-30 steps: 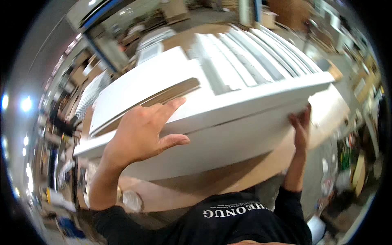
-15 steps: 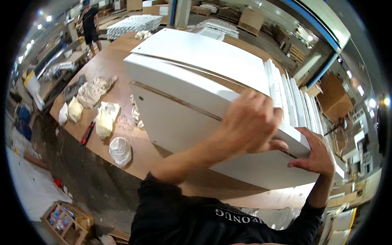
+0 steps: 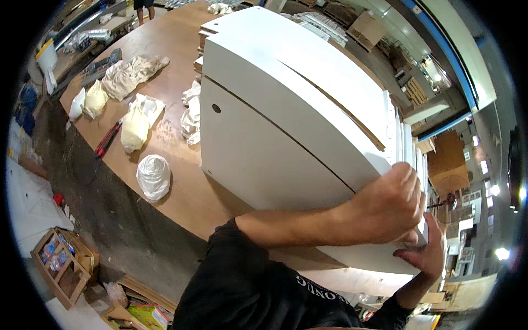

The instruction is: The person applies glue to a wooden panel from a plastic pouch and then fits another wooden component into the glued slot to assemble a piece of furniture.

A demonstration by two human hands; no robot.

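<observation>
A large white panel [image 3: 258, 154], with a round hole near its left end, stands on edge in front of me. A thin dark seam runs lengthwise beneath its white upper edge. My left hand [image 3: 390, 203] is curled into a closed fist against that edge near the right end; anything inside its fingers is hidden. Just beyond, my right hand [image 3: 432, 247] grips the panel's right end, thumb toward me and fingers mostly out of sight. Behind it lies another white panel [image 3: 308, 49], with a narrow dark gap between the two.
On the brown tabletop [image 3: 181, 33] are a white wrapped bundle [image 3: 154, 177], yellowish bags [image 3: 136, 124], a beige cloth [image 3: 129, 77] and a red-handled tool [image 3: 108, 138]. A wooden crate [image 3: 60, 264] stands on the floor at lower left. A person's legs [image 3: 144, 11] show at the back.
My left hand has slid right along the panel's edge, toward my right hand. The seam in the near panel looks narrower. My view has shifted, so the panel fills more of it.
</observation>
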